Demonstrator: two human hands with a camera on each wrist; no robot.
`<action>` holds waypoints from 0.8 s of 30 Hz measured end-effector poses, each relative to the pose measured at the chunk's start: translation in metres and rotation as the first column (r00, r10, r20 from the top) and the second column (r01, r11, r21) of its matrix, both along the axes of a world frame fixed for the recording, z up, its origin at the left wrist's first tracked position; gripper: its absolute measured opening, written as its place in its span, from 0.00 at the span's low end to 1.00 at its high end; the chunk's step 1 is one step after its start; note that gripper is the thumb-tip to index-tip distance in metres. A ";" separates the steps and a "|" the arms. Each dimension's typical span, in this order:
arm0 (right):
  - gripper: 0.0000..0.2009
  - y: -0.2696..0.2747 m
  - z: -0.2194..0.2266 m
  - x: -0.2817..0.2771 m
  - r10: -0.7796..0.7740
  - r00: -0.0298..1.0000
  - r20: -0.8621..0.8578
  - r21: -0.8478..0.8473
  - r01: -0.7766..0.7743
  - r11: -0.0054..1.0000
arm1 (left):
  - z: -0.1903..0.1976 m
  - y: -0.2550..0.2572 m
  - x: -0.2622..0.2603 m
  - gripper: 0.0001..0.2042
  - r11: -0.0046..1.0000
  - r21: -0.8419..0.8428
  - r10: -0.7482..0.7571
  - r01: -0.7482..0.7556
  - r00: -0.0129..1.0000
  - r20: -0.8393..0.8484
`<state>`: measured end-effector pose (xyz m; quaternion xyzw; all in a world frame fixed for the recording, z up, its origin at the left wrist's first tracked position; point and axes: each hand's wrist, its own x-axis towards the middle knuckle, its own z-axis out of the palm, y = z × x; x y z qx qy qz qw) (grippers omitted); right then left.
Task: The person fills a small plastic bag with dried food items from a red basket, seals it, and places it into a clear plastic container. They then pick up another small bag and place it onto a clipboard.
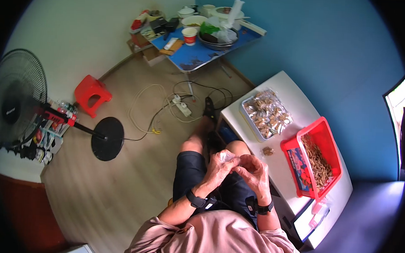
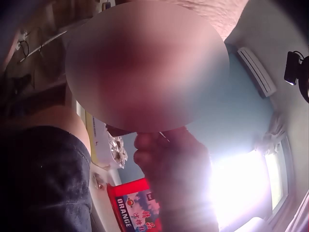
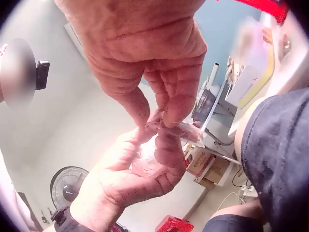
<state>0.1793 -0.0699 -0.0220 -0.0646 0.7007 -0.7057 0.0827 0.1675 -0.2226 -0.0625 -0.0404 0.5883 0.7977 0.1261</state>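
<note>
Both hands meet over the lap, in the middle of the head view. My left hand point(image 1: 219, 169) holds crumpled clear plastic bags point(image 3: 147, 162) in its curled fingers and palm. With thumb and fingers, my right hand point(image 1: 254, 171) pinches the plastic at the left fingertips. Whether anything is inside that plastic, I cannot tell. To the right on the white table, a small brown packet point(image 1: 268, 150) lies close to the right hand. Behind it is a tray point(image 1: 259, 137) heaped with clear-wrapped brown pieces. A red basket point(image 1: 295, 164) holds loose brown, stick-like pieces. A blurred patch hides much of the left wrist view.
The white table point(image 1: 283, 87) runs along the right side by the knee. A blue folding table point(image 1: 187, 60) with bowls and a cup stands at the back. On the floor are a power strip point(image 1: 181, 106) with cables, a red stool point(image 1: 92, 94) and a standing fan point(image 1: 107, 138).
</note>
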 end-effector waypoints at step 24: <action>0.05 0.004 -0.026 0.021 -0.005 0.970 0.244 0.095 -0.019 0.995 | -0.018 -0.016 0.037 0.08 0.844 -0.529 -0.086 -0.090 0.951 -0.298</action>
